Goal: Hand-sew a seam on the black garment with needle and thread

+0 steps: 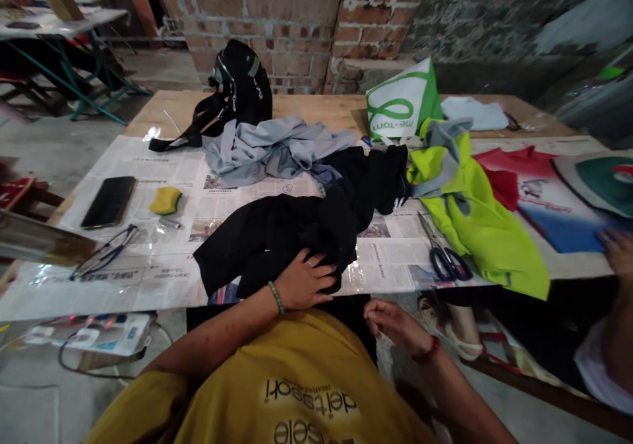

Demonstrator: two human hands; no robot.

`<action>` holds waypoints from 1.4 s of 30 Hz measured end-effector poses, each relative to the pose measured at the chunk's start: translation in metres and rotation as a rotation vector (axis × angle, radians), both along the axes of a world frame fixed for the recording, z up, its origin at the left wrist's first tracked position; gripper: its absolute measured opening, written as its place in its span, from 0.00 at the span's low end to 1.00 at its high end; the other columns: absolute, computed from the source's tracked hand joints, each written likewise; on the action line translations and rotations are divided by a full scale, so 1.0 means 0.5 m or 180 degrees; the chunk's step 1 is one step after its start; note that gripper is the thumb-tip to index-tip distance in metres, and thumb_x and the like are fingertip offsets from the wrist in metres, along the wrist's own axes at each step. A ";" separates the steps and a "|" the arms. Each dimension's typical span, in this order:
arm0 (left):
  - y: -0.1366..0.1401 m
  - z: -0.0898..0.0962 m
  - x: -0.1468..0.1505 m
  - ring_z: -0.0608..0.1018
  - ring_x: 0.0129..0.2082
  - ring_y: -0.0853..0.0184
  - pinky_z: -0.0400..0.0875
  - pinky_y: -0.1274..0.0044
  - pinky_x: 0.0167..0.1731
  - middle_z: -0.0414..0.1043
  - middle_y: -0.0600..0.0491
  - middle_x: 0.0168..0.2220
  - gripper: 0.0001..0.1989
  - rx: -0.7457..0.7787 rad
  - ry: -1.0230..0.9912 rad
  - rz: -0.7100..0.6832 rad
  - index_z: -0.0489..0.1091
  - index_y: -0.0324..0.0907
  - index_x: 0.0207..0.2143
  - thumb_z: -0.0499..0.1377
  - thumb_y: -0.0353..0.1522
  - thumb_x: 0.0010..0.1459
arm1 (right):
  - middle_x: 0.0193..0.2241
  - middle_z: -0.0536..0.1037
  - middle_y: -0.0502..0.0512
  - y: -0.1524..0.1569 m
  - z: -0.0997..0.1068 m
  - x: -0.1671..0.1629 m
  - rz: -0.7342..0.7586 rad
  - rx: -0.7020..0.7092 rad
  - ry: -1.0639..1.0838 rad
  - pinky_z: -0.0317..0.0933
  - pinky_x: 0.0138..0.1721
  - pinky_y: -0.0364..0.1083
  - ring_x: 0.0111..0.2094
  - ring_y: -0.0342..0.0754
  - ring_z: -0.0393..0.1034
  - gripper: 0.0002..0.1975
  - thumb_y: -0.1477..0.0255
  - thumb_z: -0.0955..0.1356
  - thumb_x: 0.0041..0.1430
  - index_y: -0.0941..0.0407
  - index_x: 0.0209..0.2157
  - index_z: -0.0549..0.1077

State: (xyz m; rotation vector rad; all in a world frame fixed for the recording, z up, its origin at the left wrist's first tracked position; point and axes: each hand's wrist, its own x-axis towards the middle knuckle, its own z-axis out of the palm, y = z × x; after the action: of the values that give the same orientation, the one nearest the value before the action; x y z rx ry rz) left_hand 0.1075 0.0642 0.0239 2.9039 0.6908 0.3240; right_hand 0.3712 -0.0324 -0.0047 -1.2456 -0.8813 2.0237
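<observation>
A dark black garment [277, 233] lies crumpled at the near edge of the table. My left hand [304, 282] rests flat on its near side, fingers spread, with a ring and a green bead bracelet showing. Beyond the table edge, to the right, my right hand [395, 325] hangs low with thumb and fingers pinched together; whatever is between them, if anything, is too small to see. More black cloth [378, 177] with white stripes is bunched behind the garment. Dark-handled scissors [442, 253] lie half open to the right, beside a neon yellow-green garment [475, 213].
Newspaper [143, 259] covers the table. On the left are a phone [109, 202], a sponge [165, 200], eyeglasses [106, 253] and a bottle [44, 239]. Grey cloth [281, 144], a black bag [244, 81] and a green-white bag [403, 101] stand behind. Another person's hand [618, 249] is at right.
</observation>
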 end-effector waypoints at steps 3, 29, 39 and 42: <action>0.000 -0.002 0.000 0.61 0.57 0.54 0.48 0.57 0.54 0.65 0.52 0.56 0.20 -0.0002 -0.0029 0.0009 0.66 0.47 0.49 0.49 0.46 0.61 | 0.14 0.66 0.47 -0.020 -0.008 0.057 -0.0096 -0.0171 0.0015 0.49 0.19 0.39 0.17 0.37 0.57 0.16 0.61 0.72 0.49 0.59 0.27 0.70; -0.008 0.003 -0.002 0.65 0.50 0.58 0.57 0.64 0.45 0.66 0.49 0.53 0.18 0.0218 0.0004 0.0001 0.68 0.43 0.45 0.50 0.44 0.61 | 0.18 0.52 0.44 -0.130 -0.035 0.306 -0.2432 -0.0220 0.0023 0.49 0.16 0.39 0.19 0.37 0.47 0.18 0.69 0.76 0.37 0.54 0.26 0.64; -0.008 0.049 -0.061 0.68 0.52 0.63 0.64 0.71 0.51 0.67 0.44 0.53 0.20 -0.0612 -0.1197 0.0614 0.62 0.40 0.55 0.47 0.37 0.64 | 0.19 0.50 0.45 -0.112 -0.026 0.272 -0.2337 0.0231 -0.0205 0.48 0.16 0.41 0.19 0.38 0.48 0.16 0.64 0.75 0.41 0.54 0.25 0.64; 0.005 0.068 -0.100 0.73 0.46 0.65 0.67 0.71 0.47 0.73 0.47 0.46 0.16 -0.0602 -0.1128 0.1314 0.68 0.41 0.50 0.47 0.29 0.63 | 0.19 0.53 0.46 -0.092 -0.033 0.230 -0.2345 0.0257 -0.0087 0.52 0.19 0.42 0.21 0.39 0.51 0.15 0.64 0.74 0.43 0.53 0.26 0.65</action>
State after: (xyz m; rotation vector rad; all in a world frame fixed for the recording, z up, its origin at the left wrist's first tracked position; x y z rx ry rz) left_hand 0.0575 0.0665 0.0578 2.4175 1.1743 0.7498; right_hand 0.4864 -0.0785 -0.0211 -1.3041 -0.4101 1.3706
